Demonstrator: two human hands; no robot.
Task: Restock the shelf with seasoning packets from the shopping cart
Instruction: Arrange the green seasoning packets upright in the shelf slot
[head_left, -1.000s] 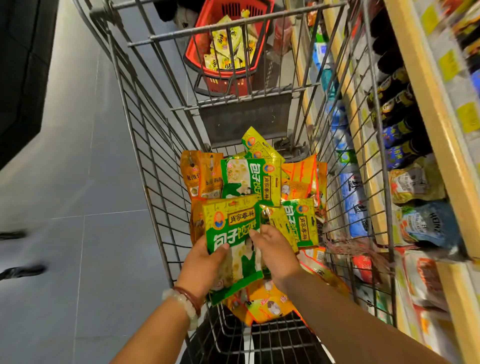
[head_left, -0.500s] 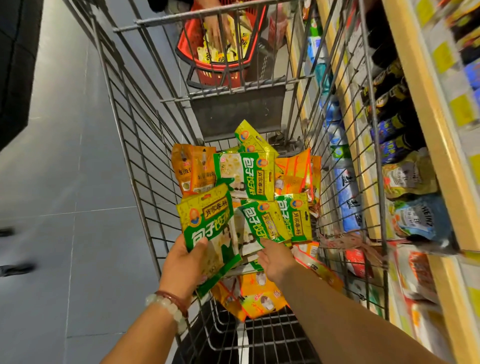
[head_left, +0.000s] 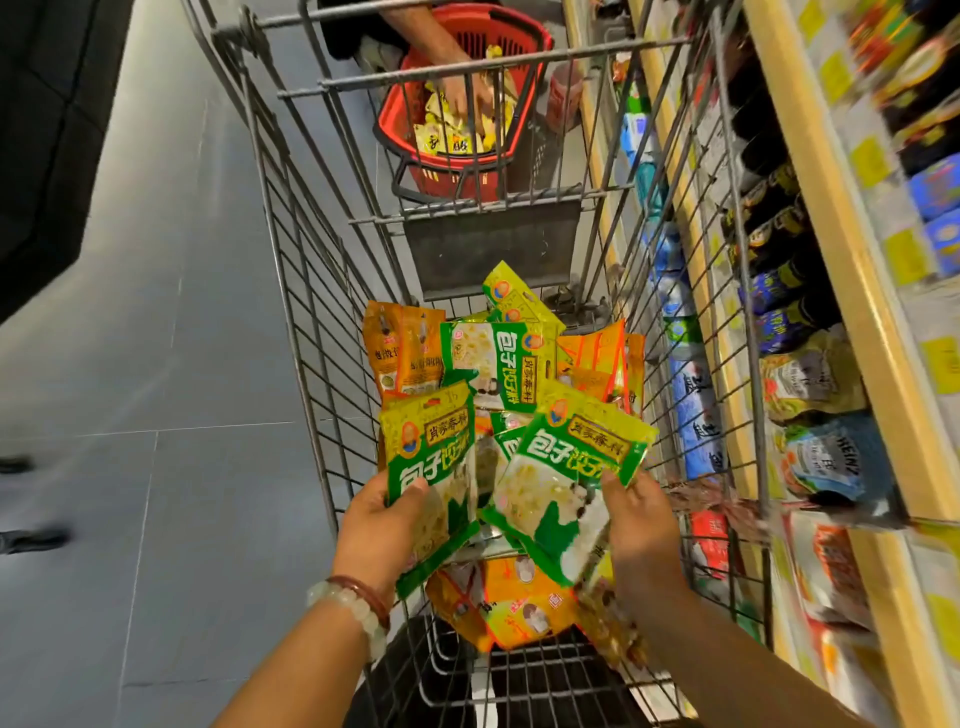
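Observation:
Inside the wire shopping cart (head_left: 291, 291) lies a pile of seasoning packets (head_left: 493, 358), green-yellow and orange. My left hand (head_left: 376, 525) grips one green and yellow packet (head_left: 436, 467) by its lower left edge, thumb on the front. My right hand (head_left: 641, 525) holds a second green and yellow packet (head_left: 566, 483) by its right side, lifted above the pile and tilted. The two packets sit side by side over the cart's near end. The shelf (head_left: 841, 291) runs along the right of the cart.
Bottles and sauce pouches (head_left: 826, 457) fill the shelf levels on the right. Beyond the cart stands a red basket (head_left: 452, 171) of yellow packets, with another person's hand (head_left: 462, 93) reaching into it. Grey floor (head_left: 156, 364) lies to the left, with shoes at its edge.
My right hand has picked a second green packet off the pile and raised it. My left hand keeps its packet. Another person's hand now reaches into the red basket.

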